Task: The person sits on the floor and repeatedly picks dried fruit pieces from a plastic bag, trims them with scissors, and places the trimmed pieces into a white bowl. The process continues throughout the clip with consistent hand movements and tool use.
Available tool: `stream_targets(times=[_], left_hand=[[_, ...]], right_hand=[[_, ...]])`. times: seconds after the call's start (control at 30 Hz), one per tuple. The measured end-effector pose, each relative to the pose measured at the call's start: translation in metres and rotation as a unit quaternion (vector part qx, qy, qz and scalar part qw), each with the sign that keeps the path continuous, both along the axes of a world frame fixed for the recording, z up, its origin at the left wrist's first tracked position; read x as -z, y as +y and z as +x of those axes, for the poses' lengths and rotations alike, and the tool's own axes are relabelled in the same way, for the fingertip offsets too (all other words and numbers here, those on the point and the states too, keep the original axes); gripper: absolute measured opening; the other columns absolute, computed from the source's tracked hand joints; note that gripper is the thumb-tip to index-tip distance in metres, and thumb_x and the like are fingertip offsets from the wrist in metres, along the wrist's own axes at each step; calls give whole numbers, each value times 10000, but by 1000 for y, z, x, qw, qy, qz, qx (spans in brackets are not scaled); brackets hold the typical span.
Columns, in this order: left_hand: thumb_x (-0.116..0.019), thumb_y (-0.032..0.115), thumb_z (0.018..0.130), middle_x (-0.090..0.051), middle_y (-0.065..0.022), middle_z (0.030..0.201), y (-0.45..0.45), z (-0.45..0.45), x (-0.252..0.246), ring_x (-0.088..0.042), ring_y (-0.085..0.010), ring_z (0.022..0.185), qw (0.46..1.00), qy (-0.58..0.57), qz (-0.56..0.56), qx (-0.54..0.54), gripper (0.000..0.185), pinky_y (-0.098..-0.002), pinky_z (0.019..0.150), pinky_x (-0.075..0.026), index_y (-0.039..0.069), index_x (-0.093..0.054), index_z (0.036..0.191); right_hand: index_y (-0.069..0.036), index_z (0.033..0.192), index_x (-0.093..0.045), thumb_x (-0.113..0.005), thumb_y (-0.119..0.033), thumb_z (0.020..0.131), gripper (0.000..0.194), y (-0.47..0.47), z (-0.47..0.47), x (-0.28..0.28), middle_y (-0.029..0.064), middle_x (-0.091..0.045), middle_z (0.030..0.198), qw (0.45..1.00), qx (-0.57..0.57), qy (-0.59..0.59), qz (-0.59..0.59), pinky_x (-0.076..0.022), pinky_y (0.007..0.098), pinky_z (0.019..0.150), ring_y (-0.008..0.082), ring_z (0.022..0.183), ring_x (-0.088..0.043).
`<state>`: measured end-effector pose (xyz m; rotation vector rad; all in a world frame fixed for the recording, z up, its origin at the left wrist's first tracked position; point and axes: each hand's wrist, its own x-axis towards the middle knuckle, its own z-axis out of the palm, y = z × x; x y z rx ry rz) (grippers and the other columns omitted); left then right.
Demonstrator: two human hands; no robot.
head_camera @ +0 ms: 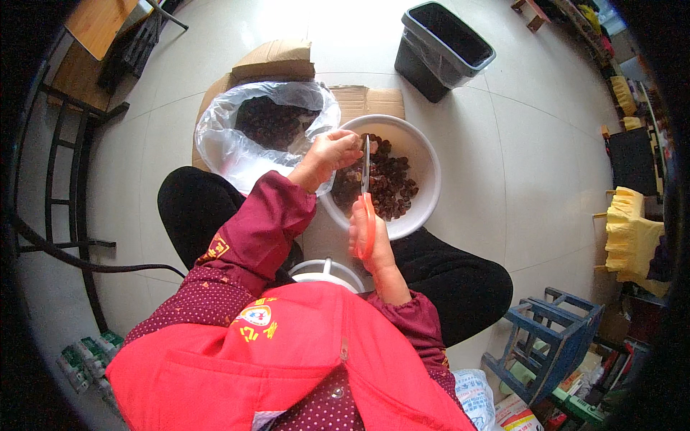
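My right hand (372,237) grips scissors with orange handles (368,229), the blades pointing away from me over a white basin (426,199). The blades look nearly together, seen edge-on. Beside their tips, my left hand (333,153) has its thumb and fingers pinched on a small brownish piece (363,141), mostly hidden by the fingers. Many small, dark brown, roundish pieces (396,186), possibly dried mushrooms, lie in the basin. Left of it stands an open clear plastic bag (215,129) with more dark pieces (269,124) inside.
Flattened cardboard (377,102) lies under the bag and behind the basin. A black bin (426,59) with a plastic liner stands at the back right. To the right is a blue wooden stool (555,334); a black metal frame (81,178) stands at left. My knees flank the basin and bag.
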<state>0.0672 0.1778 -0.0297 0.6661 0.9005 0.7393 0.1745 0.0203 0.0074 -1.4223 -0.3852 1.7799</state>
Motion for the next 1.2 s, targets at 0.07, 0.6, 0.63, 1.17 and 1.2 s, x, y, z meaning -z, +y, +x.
stream_targets(times=[0.07, 0.6, 0.63, 1.17, 1.2], left_hand=[[-532, 118, 821, -617, -73, 904, -3, 1, 5, -581, -152, 814, 1000, 6, -9, -1, 210, -286, 787, -457, 12, -564, 999], [-562, 133, 844, -568, -76, 997, -4, 6, 12, -570, -217, 896, 944, -279, -158, 80, 229, -378, 789, -474, 85, -515, 1064], [-559, 124, 844, -568, -82, 998, -4, 7, 13, -571, -208, 902, 943, -289, -147, 77, 246, -368, 792, -477, 75, -503, 1079], [-469, 46, 773, -521, -81, 1053, 7, 25, 58, -497, -183, 939, 991, -60, -95, 68, 349, -316, 802, -420, 46, -522, 1118], [-473, 44, 771, -524, -73, 1045, 16, 26, 55, -500, -181, 934, 995, -30, -86, 46, 334, -311, 793, -427, 47, -526, 1101]], right_hand=[[-122, 750, -430, -494, -489, 854, 386, 0, 0, -4, -60, -387, 541, 996, 15, 79, -42, -315, 222, 369, 58, 426, -368], [-93, 839, -487, -395, -668, 793, 583, 5, 2, -5, 7, -448, 643, 883, 66, 464, -11, -377, 281, 560, 165, 568, -420], [-82, 849, -490, -393, -659, 799, 587, 5, 1, -5, 6, -438, 651, 888, 66, 455, -4, -358, 269, 558, 153, 575, -403], [-96, 841, -468, -410, -608, 828, 515, 4, -1, 1, 5, -447, 665, 935, 130, 329, 29, -366, 275, 580, 150, 603, -427], [-98, 839, -468, -410, -608, 828, 514, 5, -2, 3, 4, -445, 663, 941, 130, 311, 37, -365, 276, 579, 151, 603, -426]])
